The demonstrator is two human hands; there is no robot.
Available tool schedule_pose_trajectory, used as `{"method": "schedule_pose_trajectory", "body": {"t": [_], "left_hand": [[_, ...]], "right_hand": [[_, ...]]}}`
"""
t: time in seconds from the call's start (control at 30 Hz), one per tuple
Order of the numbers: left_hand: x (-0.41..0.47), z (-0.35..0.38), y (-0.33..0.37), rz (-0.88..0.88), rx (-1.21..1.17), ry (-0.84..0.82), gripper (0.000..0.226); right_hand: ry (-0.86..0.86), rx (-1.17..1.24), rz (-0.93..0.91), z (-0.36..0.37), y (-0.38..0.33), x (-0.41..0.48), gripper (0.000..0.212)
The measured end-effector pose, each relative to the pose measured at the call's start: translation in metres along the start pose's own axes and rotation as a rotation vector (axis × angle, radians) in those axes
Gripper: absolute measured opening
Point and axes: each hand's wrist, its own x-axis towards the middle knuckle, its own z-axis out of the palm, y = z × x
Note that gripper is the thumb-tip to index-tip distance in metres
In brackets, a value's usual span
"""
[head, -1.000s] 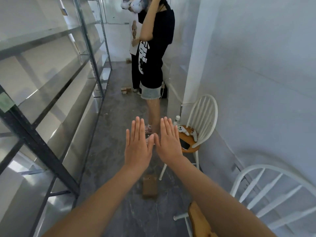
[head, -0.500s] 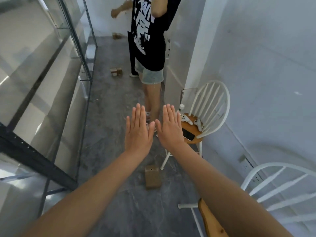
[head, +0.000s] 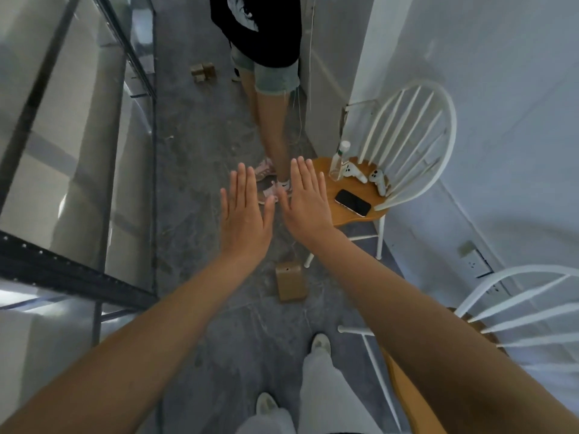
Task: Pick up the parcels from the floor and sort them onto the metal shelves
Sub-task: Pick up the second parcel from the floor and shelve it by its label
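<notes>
Grey marbled floor [head: 200, 170] runs down a narrow corridor, with metal shelves [head: 72, 274] of dark framing and shiny steel decks along the left side and a white wall [head: 501, 89] on the right; both arms reach forward over the floor, the left hand [head: 246, 214] and the right hand [head: 305, 203] held side by side, backs to the camera, fingers straight and close together, thumbs turned toward each other and nearly meeting, neither hand holding anything; a brown cardboard parcel [head: 291, 285] lies on the floor below and between the two wrists, clear of the hands and near the foot of a white spindle-back chair [head: 347, 220]; two or three smaller parcels [head: 203, 71] sit on the floor farther down the corridor, close to the shelving; on the chair's wooden seat rest a dark phone [head: 353, 202], a clear bottle [head: 340, 161] standing upright, and two white handheld controllers [head: 377, 180]; another person [head: 269, 57] in a black top and denim shorts stands beyond the hands, beside that chair; a second white chair [head: 407, 396] with a wooden seat shows at the lower right, a wall socket [head: 474, 261] above it; the wearer's pale trousers and light shoes [head: 319, 343] appear at the bottom edge.
</notes>
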Motion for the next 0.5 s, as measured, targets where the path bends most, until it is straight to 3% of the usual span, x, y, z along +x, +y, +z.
{"method": "schedule_pose_trajectory", "body": {"t": [0.5], "left_hand": [[0.075,0.075,0.027,-0.164,0.032,-0.054,0.064]], "right_hand": [[-0.191,-0.002,-0.052,0.024,0.078,0.095,0.063]]}}
